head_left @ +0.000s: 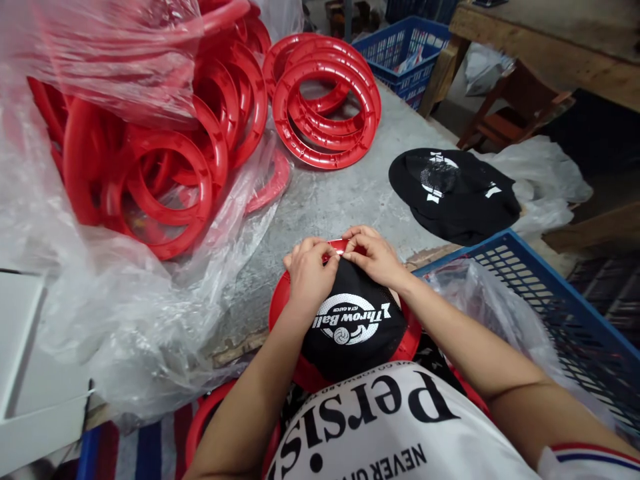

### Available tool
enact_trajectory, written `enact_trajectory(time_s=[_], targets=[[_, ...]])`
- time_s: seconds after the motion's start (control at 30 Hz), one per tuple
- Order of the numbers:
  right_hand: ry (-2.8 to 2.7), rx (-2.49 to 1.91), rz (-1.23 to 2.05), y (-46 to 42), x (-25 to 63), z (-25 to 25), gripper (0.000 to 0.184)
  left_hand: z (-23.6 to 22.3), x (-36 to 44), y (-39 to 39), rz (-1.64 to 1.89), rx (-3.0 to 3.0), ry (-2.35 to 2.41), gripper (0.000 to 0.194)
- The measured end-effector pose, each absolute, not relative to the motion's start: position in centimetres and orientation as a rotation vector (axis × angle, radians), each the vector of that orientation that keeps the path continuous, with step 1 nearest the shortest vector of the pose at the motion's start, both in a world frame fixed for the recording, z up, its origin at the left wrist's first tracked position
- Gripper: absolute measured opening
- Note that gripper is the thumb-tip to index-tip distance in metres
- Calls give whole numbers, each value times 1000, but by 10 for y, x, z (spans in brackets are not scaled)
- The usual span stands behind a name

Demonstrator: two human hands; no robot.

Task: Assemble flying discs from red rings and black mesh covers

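Observation:
A red plastic ring [280,303] leans at the table's near edge against my body. Across it lies a black fabric disc [325,350] with a white "Throw Ball" print. At the ring's far rim, my left hand [313,270] pinches the edge of the black fabric. My right hand [373,253] pinches the same edge just beside it, fingertips nearly meeting the left ones. A strip of red rim shows between the two hands. The near part of the ring is partly hidden by the fabric and my shirt.
Many red rings [170,193] fill a clear plastic bag [135,313] at left. Several more rings [327,100] lean together on the grey table [310,200]. Black fabric discs [455,193] lie at right. A blue crate [550,313] stands beside my right arm.

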State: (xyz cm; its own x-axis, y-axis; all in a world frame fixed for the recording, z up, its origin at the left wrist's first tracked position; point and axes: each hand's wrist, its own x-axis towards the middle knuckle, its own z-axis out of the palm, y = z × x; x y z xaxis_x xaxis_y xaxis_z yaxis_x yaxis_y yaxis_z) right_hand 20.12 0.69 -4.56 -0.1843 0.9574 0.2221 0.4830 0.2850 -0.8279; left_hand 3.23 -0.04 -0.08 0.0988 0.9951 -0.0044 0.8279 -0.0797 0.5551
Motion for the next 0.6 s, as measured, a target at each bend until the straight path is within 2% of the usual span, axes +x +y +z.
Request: enact_trajectory(time_s=[0.6], targets=[[-1852, -1399, 652, 8, 194, -47, 9, -16, 35, 0, 621, 1987, 1861, 13]])
